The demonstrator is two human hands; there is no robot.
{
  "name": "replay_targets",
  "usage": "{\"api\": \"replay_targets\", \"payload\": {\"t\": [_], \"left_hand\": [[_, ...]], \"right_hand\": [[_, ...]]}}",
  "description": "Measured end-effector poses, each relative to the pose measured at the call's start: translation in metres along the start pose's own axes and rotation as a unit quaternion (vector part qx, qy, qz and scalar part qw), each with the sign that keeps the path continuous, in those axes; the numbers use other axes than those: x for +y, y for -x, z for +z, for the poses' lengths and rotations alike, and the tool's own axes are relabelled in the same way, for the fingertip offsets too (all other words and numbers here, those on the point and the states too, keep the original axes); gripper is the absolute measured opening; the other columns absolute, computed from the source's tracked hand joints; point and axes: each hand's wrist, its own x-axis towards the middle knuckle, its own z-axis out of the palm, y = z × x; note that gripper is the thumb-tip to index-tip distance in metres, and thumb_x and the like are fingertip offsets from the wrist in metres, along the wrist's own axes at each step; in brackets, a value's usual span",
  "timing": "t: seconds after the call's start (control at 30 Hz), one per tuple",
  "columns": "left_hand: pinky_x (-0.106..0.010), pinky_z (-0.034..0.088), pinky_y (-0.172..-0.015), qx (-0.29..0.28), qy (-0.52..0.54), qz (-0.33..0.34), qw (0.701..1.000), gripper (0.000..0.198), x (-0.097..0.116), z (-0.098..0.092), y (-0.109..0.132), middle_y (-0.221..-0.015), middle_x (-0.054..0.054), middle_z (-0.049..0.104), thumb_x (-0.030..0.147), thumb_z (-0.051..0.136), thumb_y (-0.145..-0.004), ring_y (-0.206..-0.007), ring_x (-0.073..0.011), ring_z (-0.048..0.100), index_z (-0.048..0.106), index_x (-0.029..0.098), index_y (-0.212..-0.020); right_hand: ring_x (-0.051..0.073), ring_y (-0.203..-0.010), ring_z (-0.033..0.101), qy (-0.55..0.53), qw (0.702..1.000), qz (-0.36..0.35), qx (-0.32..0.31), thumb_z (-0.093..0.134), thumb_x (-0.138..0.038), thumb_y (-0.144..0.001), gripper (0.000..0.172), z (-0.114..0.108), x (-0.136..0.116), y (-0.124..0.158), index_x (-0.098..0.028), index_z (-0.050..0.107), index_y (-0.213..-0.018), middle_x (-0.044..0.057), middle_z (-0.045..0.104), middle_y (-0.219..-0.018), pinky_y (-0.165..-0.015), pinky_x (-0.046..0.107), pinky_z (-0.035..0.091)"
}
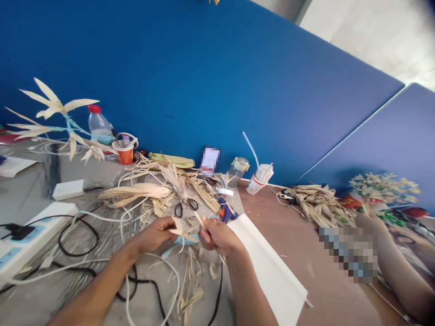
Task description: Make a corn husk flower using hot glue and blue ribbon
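Note:
My left hand [157, 233] pinches a pale dried corn-husk piece [181, 230] with pointed leaves, low in the middle of the view. My right hand [217, 236] is closed on a thin husk strip [200, 220] that touches the same piece. Both hands hover just above the grey table [34, 199]. Black-handled scissors [186, 206] lie just beyond my hands. Next to them sits a blue and orange glue gun [227, 212]. Loose husk scraps [190, 290] lie under my wrists.
A husk pile [159, 181], water bottle [99, 129], orange cup [125, 153], jar [238, 170] and cup with straw [260, 176] line the blue wall. Power strips [20, 244] and cables lie left. White sheet [272, 271] right. Another person's arm [394, 267] rests far right beside husks [319, 203].

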Motion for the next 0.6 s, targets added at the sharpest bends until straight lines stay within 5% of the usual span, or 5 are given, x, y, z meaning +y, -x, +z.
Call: {"api": "replay_targets", "payload": {"t": [0.17,0.27,0.4,0.6], "left_hand": [[-0.023,0.036,-0.056,0.012,0.021,0.003,1.000,0.016,0.006,-0.001,-0.001,-0.059,0.001,0.052,0.024,0.064,-0.066,-0.058,-0.0112,0.044,0.054,0.016,-0.057],[-0.023,0.033,-0.052,0.016,0.025,-0.019,0.999,0.010,0.003,-0.002,-0.001,-0.054,0.003,0.051,0.022,0.063,-0.065,-0.052,-0.0100,0.042,0.056,0.016,-0.062],[-0.023,0.028,-0.048,0.020,0.021,-0.036,0.999,0.007,-0.003,-0.003,-0.002,-0.053,0.004,0.050,0.022,0.060,-0.064,-0.050,-0.0093,0.039,0.056,0.016,-0.064],[-0.023,0.029,-0.049,0.015,0.022,-0.049,0.998,0.013,-0.001,0.000,-0.003,-0.052,0.005,0.048,0.026,0.061,-0.066,-0.049,-0.0093,0.038,0.060,0.015,-0.073]], "right_hand": [[0.005,-0.035,0.016,-0.099,0.993,-0.001,0.072,0.034,-0.069,-0.083,0.062,-0.013,-0.006,-0.004,-0.016,0.050,-0.055,-0.008,0.029,-0.040,-0.040,0.022,0.013],[0.006,-0.042,0.026,-0.047,0.995,-0.028,0.088,0.039,-0.070,-0.081,0.062,-0.008,0.000,-0.007,-0.013,0.062,-0.087,-0.005,0.044,-0.057,-0.044,0.022,0.020],[0.011,-0.062,0.046,0.095,0.985,-0.108,0.091,0.052,-0.055,-0.083,0.052,0.002,0.005,-0.004,-0.020,0.052,-0.122,0.000,0.057,-0.081,-0.059,0.024,0.036],[0.020,-0.098,0.055,0.278,0.938,-0.186,0.086,0.056,-0.036,-0.084,0.026,0.012,-0.001,0.000,-0.019,0.067,-0.101,0.008,0.063,-0.106,-0.085,0.031,0.040]]}}
